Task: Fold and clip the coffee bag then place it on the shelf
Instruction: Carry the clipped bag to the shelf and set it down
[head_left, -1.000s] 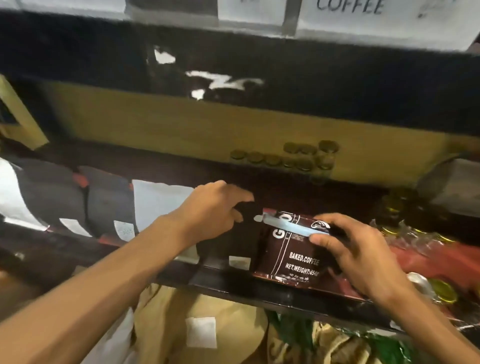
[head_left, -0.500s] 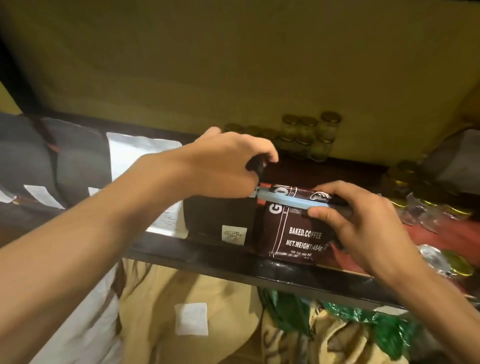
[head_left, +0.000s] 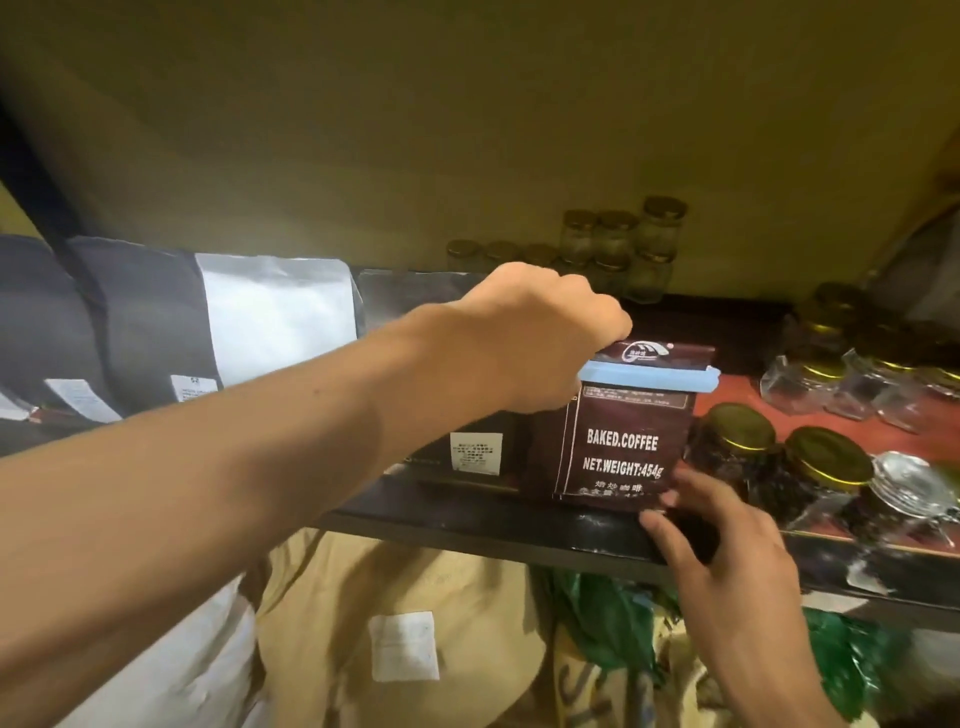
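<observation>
While the coffee bag (head_left: 623, 441) stands upright near the front edge of the shelf (head_left: 498, 525), its folded top pinned by one blue clip (head_left: 649, 375), the left hand (head_left: 535, 338) clenches the bag's top left corner from above. The right hand (head_left: 727, 540) sits at the bag's lower right corner, fingertips touching it, though whether that grip actually pinches the bag or only steadies it I cannot tell.

Placement looks nearly done, and the risks lie in the letting go. Because the bag sits close to the shelf's lip, a careless pull-away could tip it forward onto the sacks below. A nudge to the right could knock the nearest gold-lidded jars (head_left: 743, 441), which stand just beside it.

Counting: one clipped bag, one clip, two hands. Two gold-lidded jars sit close on the right, with one clamp-top glass jar (head_left: 904, 483) beyond (more jars at the back are too dim to count).
</observation>
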